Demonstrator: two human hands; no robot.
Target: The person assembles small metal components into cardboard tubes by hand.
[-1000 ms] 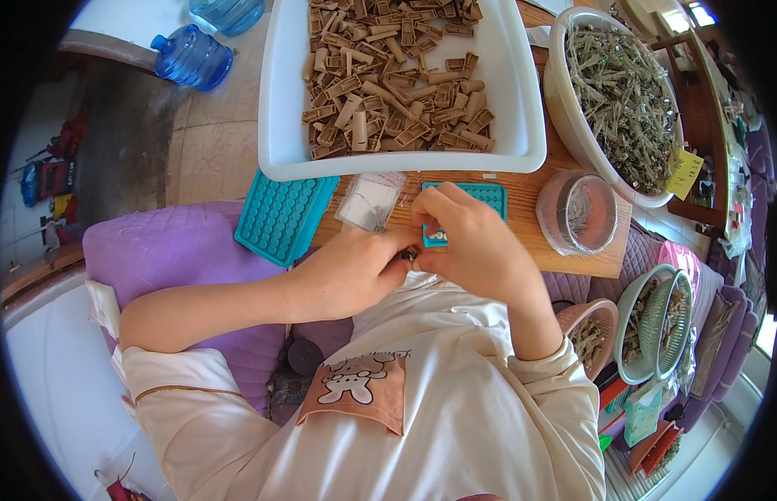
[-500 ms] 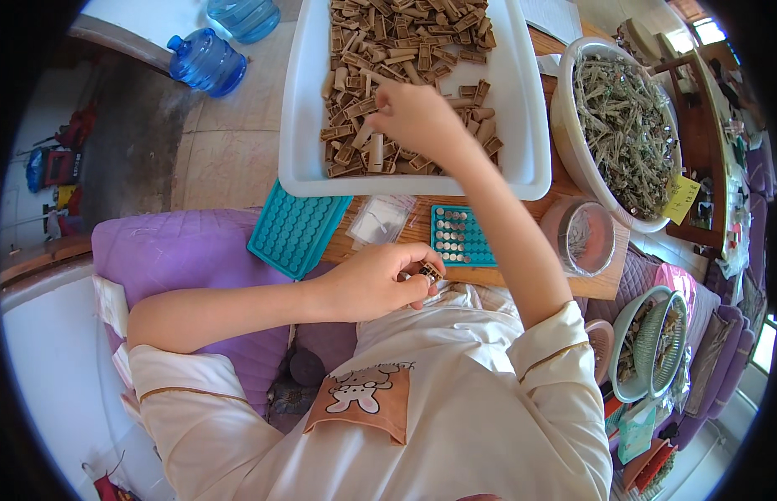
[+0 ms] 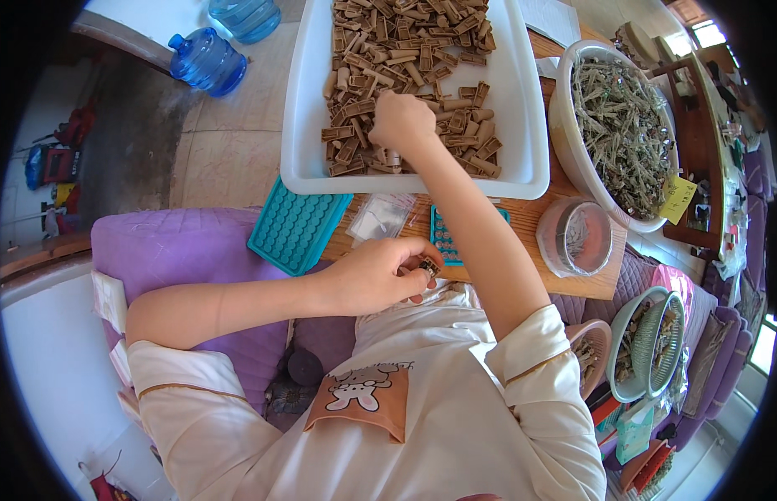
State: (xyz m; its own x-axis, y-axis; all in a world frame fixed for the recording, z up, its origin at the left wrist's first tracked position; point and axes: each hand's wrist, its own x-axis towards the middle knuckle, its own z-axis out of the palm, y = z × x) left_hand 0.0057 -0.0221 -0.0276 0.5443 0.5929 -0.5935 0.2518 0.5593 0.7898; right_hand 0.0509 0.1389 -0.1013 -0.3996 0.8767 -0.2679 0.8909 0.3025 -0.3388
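Observation:
My right hand (image 3: 402, 123) reaches into a large white tray (image 3: 522, 125) heaped with small tan-brown block pieces (image 3: 388, 50), its fingers curled down on pieces at the tray's near side. My left hand (image 3: 376, 275) stays close to my chest, pinching a small brown piece (image 3: 427, 268) between thumb and fingers. Just beyond it on the wooden board (image 3: 530, 219) lie a small teal grid holder (image 3: 442, 235) and a clear plastic bag (image 3: 380, 219).
A larger teal grid tray (image 3: 296, 227) overhangs the board onto a purple cushion (image 3: 184, 250). A white bowl of greyish stick parts (image 3: 622, 134) and a small round tub (image 3: 576, 238) sit to the right. Strainer bowls (image 3: 651, 342) lie lower right. Blue water bottles (image 3: 209, 60) stand on the floor.
My right hand left my left hand and the small teal holder, stretched forward and settled among the pieces in the white tray. My left hand stayed by my chest with its small piece.

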